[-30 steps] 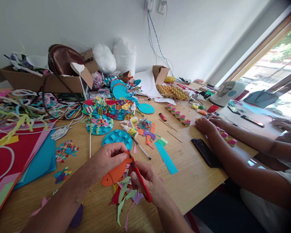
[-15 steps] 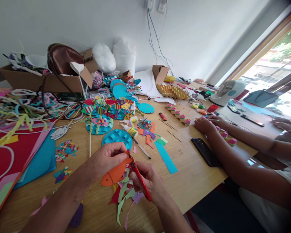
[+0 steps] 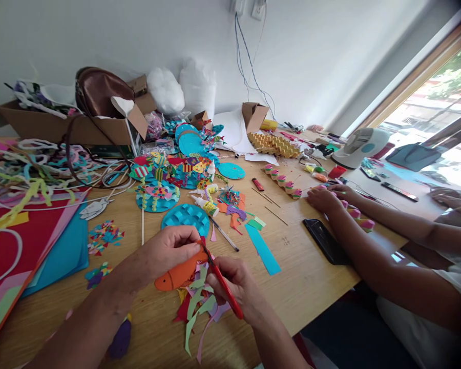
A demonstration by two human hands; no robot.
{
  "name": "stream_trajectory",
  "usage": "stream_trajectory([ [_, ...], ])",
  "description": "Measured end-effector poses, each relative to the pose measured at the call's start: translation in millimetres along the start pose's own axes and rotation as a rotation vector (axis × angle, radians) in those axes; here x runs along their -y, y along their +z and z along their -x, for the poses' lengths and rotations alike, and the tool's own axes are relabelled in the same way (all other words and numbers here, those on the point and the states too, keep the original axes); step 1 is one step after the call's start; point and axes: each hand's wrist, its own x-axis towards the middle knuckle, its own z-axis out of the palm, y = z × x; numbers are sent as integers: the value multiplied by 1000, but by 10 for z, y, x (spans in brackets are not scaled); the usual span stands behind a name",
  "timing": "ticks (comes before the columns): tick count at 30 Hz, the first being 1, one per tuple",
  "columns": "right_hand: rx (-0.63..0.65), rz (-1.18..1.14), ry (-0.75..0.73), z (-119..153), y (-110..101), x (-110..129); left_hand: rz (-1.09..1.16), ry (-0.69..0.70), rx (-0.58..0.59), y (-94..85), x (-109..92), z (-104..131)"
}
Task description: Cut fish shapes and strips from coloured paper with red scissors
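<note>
The left hand [image 3: 174, 248] is closed in a pinch, thumb against fingers, on the tail end of an orange paper fish [image 3: 174, 274], which is held above the table with its head slanting down to the left. The right hand [image 3: 237, 279] is wrapped around the handles of a pair of red scissors [image 3: 229, 293], whose tips meet the fish's tail just beside the left fingertips; I cannot tell how far apart the 2 blades stand. Below the hands lies a loose heap of paper scraps [image 3: 194, 312] in green, red and lilac. Just beyond the left hand is a blue disc [image 3: 185, 219] bearing raised paper loops, with a pen [image 3: 226, 236] and a yellow-labelled glue bottle [image 3: 208, 206] near it. To the left are 2 small piles of cut bits, the larger pile [image 3: 105, 237] behind the smaller pile [image 3: 98, 275], and further left a stack of coloured sheets [image 3: 65, 251]. To the right lie a blue paper strip [image 3: 263, 250], 3 thin sticks [image 3: 275, 216] and a black phone [image 3: 325, 241]. Past the phone, a co-worker's hands [image 3: 325, 198] rest at a strip of painted egg-carton cups [image 3: 355, 212]. At the back stands a cardboard box [image 3: 49, 125] with a brown bag [image 3: 105, 95] in it.
</note>
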Motion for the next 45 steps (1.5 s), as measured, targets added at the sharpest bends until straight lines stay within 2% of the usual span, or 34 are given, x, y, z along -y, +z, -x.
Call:
stream_trajectory([
  [7,-36,119,8,32,-52,-75,12,-35,-4,-21,-20,8],
  [11,-36,94,-5,38,-76,-79,4,-46,14,-32,-15,5],
  [16,-40,71,-5,36,-91,-72,70,-131,27,-50,-39,22],
  [21,-3,68,25,28,-90,-82,81,-83,67,-142,-17,27],
  [24,-35,4,73,-1,-55,-79,107,-51,-30,-182,-9,10],
  [27,-91,-167,80,-58,19,-42,201,13,-259,-151,2,-14],
  [29,-132,-277,50,-107,85,-7,336,43,-363,-85,18,-29],
  [32,-196,-397,-4,-184,188,33,576,35,-321,51,53,-55],
  [37,-251,-490,-84,-272,310,52,955,170,-498,216,80,-89],
  [39,-242,-495,-105,-284,338,56,975,187,-469,250,73,-83],
  [42,-222,-486,-95,-286,373,60,872,160,-426,288,62,-67],
  [45,-200,-478,-76,-283,404,57,746,139,-517,310,78,-66],
])
